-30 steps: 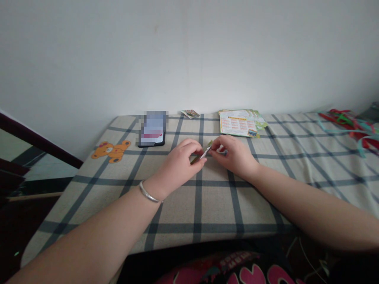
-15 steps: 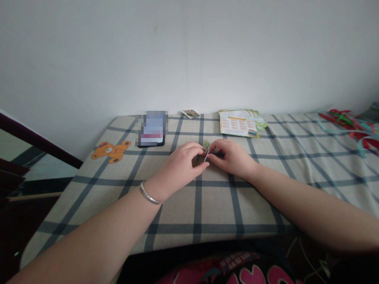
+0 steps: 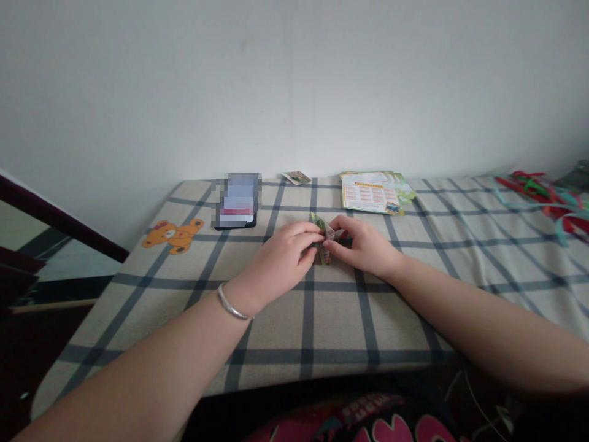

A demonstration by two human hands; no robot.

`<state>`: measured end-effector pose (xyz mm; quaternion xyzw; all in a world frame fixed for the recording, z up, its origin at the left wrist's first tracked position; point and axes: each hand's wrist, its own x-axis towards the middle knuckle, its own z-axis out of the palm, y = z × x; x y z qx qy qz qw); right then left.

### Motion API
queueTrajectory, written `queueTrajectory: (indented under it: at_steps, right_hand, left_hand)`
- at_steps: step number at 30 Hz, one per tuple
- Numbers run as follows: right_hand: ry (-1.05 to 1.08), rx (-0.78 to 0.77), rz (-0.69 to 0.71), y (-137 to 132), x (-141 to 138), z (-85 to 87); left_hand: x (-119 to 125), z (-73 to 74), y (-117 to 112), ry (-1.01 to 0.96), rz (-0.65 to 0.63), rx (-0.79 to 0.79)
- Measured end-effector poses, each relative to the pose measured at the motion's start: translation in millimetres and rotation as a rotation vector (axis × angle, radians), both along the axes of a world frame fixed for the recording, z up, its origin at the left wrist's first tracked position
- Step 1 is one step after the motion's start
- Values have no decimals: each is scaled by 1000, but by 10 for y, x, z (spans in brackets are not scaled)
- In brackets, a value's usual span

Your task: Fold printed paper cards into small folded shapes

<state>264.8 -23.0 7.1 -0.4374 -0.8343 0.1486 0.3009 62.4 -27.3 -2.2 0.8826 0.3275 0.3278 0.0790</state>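
Between my two hands, over the middle of the checked cloth, is a small piece of folded printed paper (image 3: 327,232), greenish with some white. My left hand (image 3: 294,245), with a silver bangle at the wrist, has its fingertips closed on the paper's left side. From the right, my right hand (image 3: 361,244) pinches it between thumb and forefinger. Parts of the paper are hidden behind the fingers, so its full shape cannot be made out.
A phone (image 3: 237,202) and an orange bear cutout (image 3: 173,236) lie to the left. Near the wall are a small folded paper piece (image 3: 297,178) and a stack of printed cards (image 3: 370,193). Coloured ribbons (image 3: 543,193) lie at the far right of the tablecloth (image 3: 267,337).
The paper was seen nearly edge-on between my fingers; now it is turned and spread, showing more of its printed faces. My hands stay in nearly the same place.
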Motion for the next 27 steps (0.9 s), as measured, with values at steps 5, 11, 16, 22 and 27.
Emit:
queueTrajectory:
  at_steps: [5, 11, 16, 22, 27]
  right_hand:
    - [4, -72, -100, -18, -17, -3]
    - [17, -42, -226, 14, 9, -38]
    - [25, -62, -166, 23, 24, -21]
    - [38, -18, -113, -29, 8, 17]
    - [160, 10, -102, -37, 18, 21]
  left_hand:
    - [-8, -3, 2, 17, -32, 22]
    - [-26, 26, 6, -47, -50, 14]
    - [-55, 53, 18, -127, 103, 19]
    - [-73, 64, 48, -146, 121, 33]
    - [-72, 73, 61, -108, 92, 27]
